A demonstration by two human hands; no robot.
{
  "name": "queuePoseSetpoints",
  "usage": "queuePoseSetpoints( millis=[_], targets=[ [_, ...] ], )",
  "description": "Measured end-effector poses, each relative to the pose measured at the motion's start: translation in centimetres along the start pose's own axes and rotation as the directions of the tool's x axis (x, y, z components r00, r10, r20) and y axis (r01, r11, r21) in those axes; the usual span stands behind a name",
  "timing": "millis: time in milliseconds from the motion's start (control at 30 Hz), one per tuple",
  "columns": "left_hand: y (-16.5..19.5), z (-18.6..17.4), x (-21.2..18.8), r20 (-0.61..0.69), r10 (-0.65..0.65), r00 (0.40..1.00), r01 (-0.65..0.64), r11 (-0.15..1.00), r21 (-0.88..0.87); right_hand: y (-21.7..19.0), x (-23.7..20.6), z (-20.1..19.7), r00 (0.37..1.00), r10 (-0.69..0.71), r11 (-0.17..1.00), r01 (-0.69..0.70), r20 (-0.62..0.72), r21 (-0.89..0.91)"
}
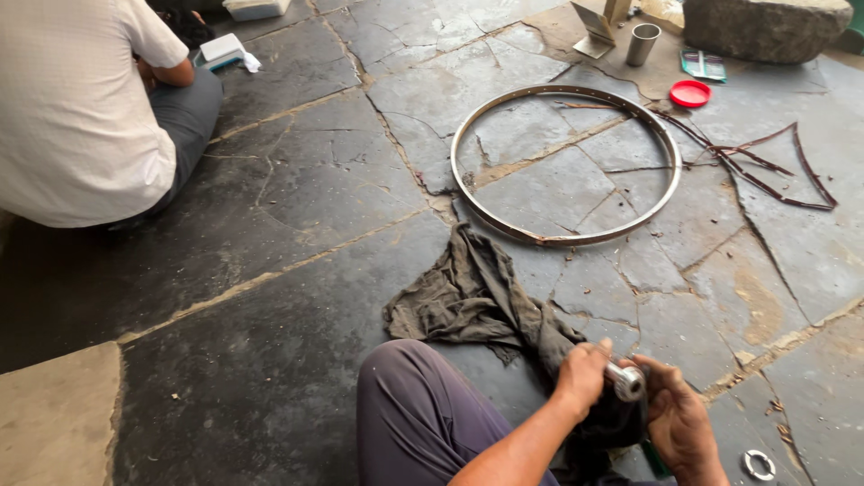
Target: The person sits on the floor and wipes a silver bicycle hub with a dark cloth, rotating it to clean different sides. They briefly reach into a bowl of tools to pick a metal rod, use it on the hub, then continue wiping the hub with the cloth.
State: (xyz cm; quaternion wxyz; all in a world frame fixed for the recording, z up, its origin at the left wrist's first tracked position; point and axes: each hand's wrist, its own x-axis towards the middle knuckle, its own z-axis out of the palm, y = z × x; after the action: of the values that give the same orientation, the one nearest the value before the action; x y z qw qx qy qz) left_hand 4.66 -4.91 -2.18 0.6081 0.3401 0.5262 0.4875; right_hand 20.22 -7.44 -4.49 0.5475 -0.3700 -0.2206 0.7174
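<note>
A person sits on a cracked grey stone floor, one knee in dark trousers at the bottom of the view. Both bare hands meet low and right of centre. The left hand wraps its fingers around a short silver metal cylinder, gripping it through a dark greasy cloth. The right hand curls closed around the cylinder's other side, fingers cupped under it. The cylinder's long axis runs roughly from the left hand toward the lower right, and its round open end faces up toward the camera.

The crumpled grey-brown cloth trails from the hands up and left across the floor. Just beyond it lies a large bare silver metal wheel rim, flat on the floor. A thin dark red strip lies looped to the rim's right, touching its far edge.

Containers sit at the far right: a small upright steel cup, whose contents cannot be seen, and near it a round red plastic lid lying flat, holding nothing visible. A large rough stone block stands behind them. A small silver metal ring lies on the floor just right of the right hand.

At upper left another person in a pale checked shirt sits facing away, with a white box beside them.
</note>
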Motion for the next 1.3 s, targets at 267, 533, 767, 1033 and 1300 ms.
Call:
queuePoseSetpoints(
  millis=[267,533,767,1033,1300],
  targets=[
    [1.3,-1.4,1.0,-0.114,-0.129,0.985,0.082,0.933,-0.35,1.0,0.7,0.4,0.982,-0.168,0.427,-0.005,-0.085,-0.904],
    [0.6,-0.7,0.3,-0.021,0.223,0.975,-0.175,0.818,0.549,-1.7,0.3,1.4,0.986,-0.166,0.54,0.079,-0.015,-0.838],
    [-0.7,-0.9,0.8,0.181,0.104,0.978,-0.198,0.74,0.643,0.7,0.9,2.9,1.0,0.0,0.453,0.024,0.026,-0.891],
    [-0.4,-0.5,0.2,0.252,0.269,0.93,-0.353,0.847,0.398,-1.6,1.3,1.4,0.975,0.015,0.495,-0.2,-0.221,-0.846],
    [-1.0,-0.3,1.6,0.037,0.177,0.983,-0.181,0.964,0.193,-5.8,0.0,-3.3,0.803,-0.185,0.934,0.322,0.566,-0.152]
  ],
)
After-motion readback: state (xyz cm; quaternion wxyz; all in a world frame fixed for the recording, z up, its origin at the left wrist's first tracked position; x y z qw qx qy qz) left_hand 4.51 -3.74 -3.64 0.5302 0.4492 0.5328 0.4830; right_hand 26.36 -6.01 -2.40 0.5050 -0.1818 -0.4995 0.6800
